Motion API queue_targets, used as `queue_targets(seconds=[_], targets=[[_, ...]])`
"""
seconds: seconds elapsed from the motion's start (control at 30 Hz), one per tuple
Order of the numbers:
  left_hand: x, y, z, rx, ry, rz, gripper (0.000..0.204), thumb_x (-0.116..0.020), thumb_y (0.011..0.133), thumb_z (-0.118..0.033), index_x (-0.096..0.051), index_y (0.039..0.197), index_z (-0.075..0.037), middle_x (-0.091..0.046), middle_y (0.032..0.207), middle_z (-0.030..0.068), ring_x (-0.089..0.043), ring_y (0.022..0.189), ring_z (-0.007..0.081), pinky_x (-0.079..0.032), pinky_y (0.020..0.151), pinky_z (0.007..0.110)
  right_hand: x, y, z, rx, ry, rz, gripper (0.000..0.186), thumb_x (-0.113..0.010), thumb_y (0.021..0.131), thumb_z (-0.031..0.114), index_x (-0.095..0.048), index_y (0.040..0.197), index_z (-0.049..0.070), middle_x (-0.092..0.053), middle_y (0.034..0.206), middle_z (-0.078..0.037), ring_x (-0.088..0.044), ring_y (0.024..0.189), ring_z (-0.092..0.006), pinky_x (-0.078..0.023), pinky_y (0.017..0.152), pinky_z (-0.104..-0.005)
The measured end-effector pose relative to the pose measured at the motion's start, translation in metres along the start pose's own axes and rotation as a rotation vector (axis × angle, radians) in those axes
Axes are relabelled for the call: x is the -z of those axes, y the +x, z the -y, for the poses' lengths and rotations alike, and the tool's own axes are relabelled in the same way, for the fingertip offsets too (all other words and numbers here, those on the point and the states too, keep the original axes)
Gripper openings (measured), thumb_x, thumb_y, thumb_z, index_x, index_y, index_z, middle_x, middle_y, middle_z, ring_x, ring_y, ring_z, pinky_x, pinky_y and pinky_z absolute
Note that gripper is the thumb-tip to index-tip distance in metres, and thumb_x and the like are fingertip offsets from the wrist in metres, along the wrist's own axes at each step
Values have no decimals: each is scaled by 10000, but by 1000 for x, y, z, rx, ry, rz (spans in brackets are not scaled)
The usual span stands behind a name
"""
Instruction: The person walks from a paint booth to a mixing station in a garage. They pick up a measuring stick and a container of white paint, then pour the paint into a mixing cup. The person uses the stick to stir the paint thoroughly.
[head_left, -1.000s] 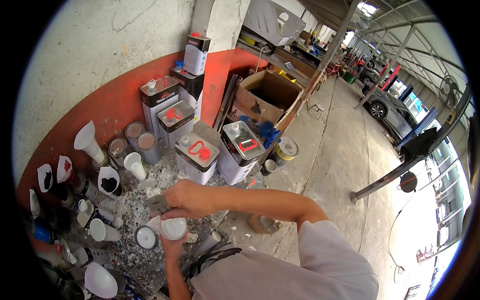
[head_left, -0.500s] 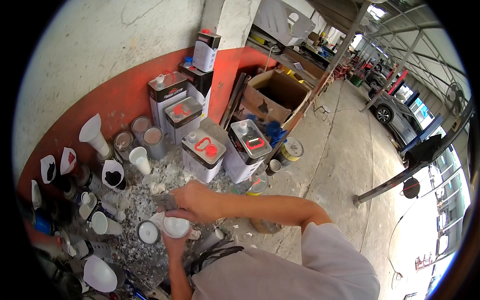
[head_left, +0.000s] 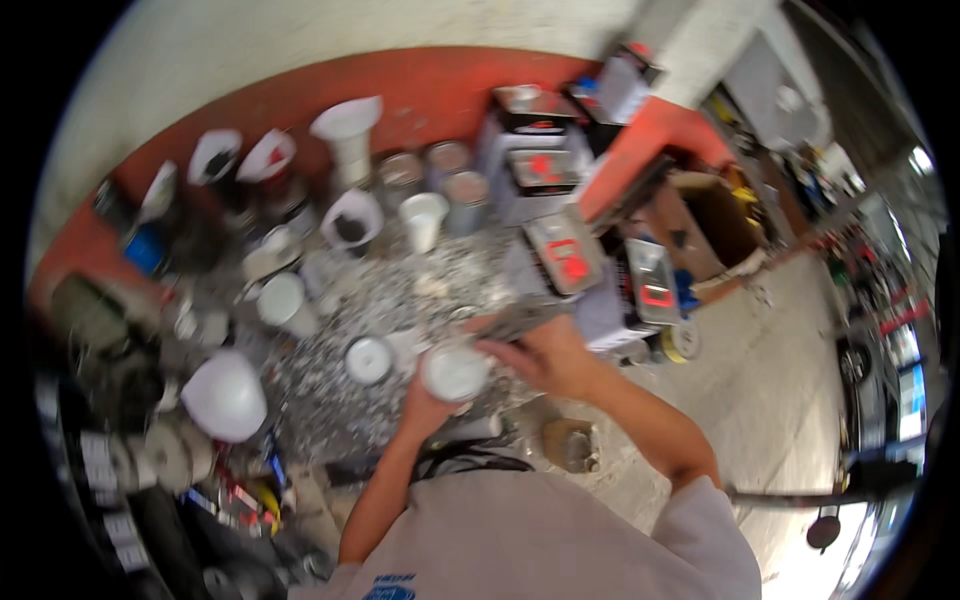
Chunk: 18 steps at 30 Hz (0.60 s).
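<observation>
My left hand (head_left: 426,408) is closed around a round container (head_left: 455,374) with white stuff at its top. Above its right side is my right hand (head_left: 558,354), fingers wrapped around a flat grey scraper (head_left: 520,320) that looks blurred. The scraper's blade points left, near the container's far rim; whether the two touch I cannot tell. Just left of the container, a round white lid (head_left: 370,360) lies on the paint-spattered bench (head_left: 330,408). Beyond my hands stand a white cup (head_left: 424,220) and several paint tins (head_left: 466,200).
Rectangular metal cans (head_left: 562,250) with red handles crowd the right of the bench, beside a cardboard box (head_left: 712,225). Along the left stand bottles, a white cup (head_left: 286,302) and a paper funnel (head_left: 226,396). A red-and-white wall rises behind.
The view has swung left, so the bench things sit further right. My right hand has pulled back to the right of the container with the scraper; my left hand still holds the container.
</observation>
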<state>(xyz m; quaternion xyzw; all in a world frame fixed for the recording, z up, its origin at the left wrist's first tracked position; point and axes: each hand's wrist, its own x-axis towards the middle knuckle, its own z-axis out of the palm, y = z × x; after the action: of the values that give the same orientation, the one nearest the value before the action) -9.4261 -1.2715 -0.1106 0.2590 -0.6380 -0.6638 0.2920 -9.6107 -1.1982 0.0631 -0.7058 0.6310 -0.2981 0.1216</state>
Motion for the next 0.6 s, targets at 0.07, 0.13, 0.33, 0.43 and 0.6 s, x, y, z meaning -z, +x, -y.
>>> queue_targets(seconds=[0.07, 0.13, 0.33, 0.43, 0.6], targets=[[0, 1, -4, 7, -6, -34, 823, -888, 642, -46, -468, 1350, -46, -595, 1277, 89, -569, 1187, 201, -453, 1016, 362, -5, 0, 4, -41, 72, 11, 245, -732, 864, 65, -717, 1108, 68, -686, 888, -97, -649, 761, -235, -500, 663, -339], [0, 1, -4, -46, -4, -68, 833, -894, 641, -60, -465, 1355, -50, -590, 1290, 95, -565, 1202, 212, -452, 1015, 365, -14, -6, 12, -35, 136, -8, 257, -733, 859, 40, -716, 1115, 62, -676, 865, -81, -630, 710, -192, -485, 628, -325], [1, -5, 10, -57, 50, -102, 844, -890, 638, -49, -449, 1357, -61, -585, 1288, 84, -557, 1203, 203, -451, 1021, 356, 5, 9, 36, -56, 222, -69, 249, -727, 864, 85, -730, 1114, 81, -667, 824, -76, -635, 692, -202, -483, 624, -329], [3, -5, 2, -50, 8, -118, 877, -914, 619, -104, -459, 1367, -57, -539, 1315, 114, -534, 1237, 263, -437, 1037, 378, 7, 16, 23, -74, 159, -13, 249, -728, 865, 80, -731, 1114, 77, -637, 769, -67, -578, 625, -184, -444, 579, -320], [1, 0, 12, -101, 43, -153, 873, -913, 607, -101, -468, 1356, -60, -540, 1301, 123, -528, 1237, 293, -427, 1046, 392, -22, -2, 15, -54, 258, -35, 268, -739, 859, 57, -731, 1125, 87, -637, 764, -61, -562, 621, -177, -443, 583, -315]])
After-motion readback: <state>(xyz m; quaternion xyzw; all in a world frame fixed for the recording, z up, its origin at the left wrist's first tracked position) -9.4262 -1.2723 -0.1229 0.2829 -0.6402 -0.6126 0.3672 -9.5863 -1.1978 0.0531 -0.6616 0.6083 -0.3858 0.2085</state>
